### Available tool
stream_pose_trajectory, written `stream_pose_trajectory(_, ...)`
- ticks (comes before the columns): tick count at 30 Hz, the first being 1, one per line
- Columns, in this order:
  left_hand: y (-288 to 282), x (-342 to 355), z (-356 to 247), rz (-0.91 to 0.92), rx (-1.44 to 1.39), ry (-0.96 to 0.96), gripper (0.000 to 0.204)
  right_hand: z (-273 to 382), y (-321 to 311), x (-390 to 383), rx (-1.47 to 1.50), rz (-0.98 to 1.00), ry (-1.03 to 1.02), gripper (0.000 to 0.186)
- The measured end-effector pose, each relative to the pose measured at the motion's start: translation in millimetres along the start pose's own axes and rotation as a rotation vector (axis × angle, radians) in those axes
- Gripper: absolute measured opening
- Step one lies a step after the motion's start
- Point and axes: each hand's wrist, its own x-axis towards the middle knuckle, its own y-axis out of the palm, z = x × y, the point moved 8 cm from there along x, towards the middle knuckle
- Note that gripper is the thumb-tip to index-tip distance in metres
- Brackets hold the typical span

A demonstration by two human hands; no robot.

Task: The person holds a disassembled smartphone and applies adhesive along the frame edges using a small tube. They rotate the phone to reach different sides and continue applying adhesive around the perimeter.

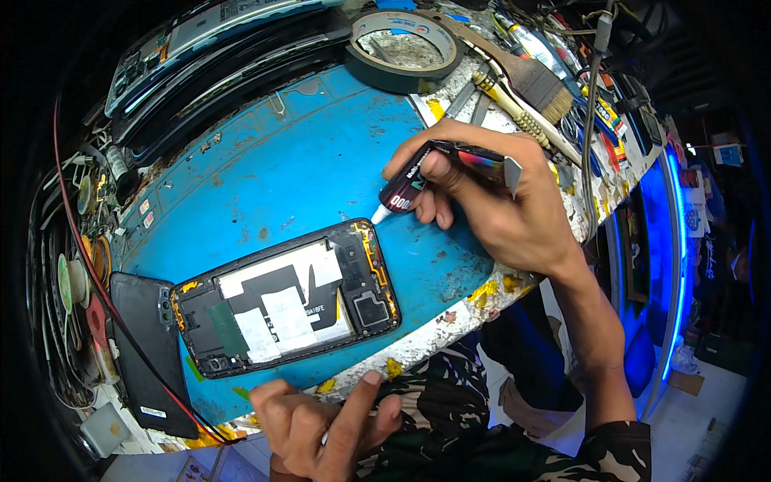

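Note:
My right hand [514, 193] grips a dark glue tube [403, 186] with a white nozzle. The nozzle tip points down at the upper right corner of an opened smartphone [287, 299]; whether it touches the frame I cannot tell. The phone lies tilted on a blue work mat [321, 145], its back off, showing a battery with white strips and orange flex parts along the edges. Below the phone, at the mat's near edge, my left hand [317, 426] has curled fingers with the index finger raised. A speck of white shows between them, too small to name.
A black back cover [148, 349] lies left of the phone, crossed by a red and black cable [152, 365]. At the back are stacked phone parts [217, 72], a tape roll [405, 52] and a wide brush [530, 76]. Solder spools [74, 283] stand at the left.

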Motion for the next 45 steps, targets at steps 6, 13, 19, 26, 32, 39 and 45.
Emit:
stream_pose_trajectory(6,0.3,1.4,-1.5,-0.019,0.02,0.026,0.019,-1.5,-0.5,-1.7,-0.01,0.004,0.02,0.018)
stream_pose_trajectory(13,0.3,1.5,-0.9,-0.022,0.006,0.0,0.018,-1.1,0.0,-2.3,-0.021,-0.003,-0.008,0.017)
stream_pose_trajectory(19,0.5,2.0,-1.3,-0.011,0.013,-0.001,0.017,-1.0,0.8,-3.3,-0.006,-0.004,-0.012,0.017)
stream_pose_trajectory(26,0.7,2.1,-1.9,-0.013,0.019,0.009,0.018,-1.3,0.8,-3.2,0.01,-0.006,-0.02,0.017)
stream_pose_trajectory(32,0.7,1.3,-1.7,-0.019,0.021,0.009,0.018,-1.0,-0.1,-4.5,0.003,-0.002,-0.012,0.017)
stream_pose_trajectory(39,1.1,0.7,-1.4,-0.016,0.036,0.006,0.018,0.8,1.2,-6.0,-0.021,0.012,-0.038,0.016)
stream_pose_trajectory(45,1.6,0.8,-1.8,-0.009,0.051,0.008,0.018,2.1,1.3,-6.9,-0.046,0.028,-0.063,0.016)
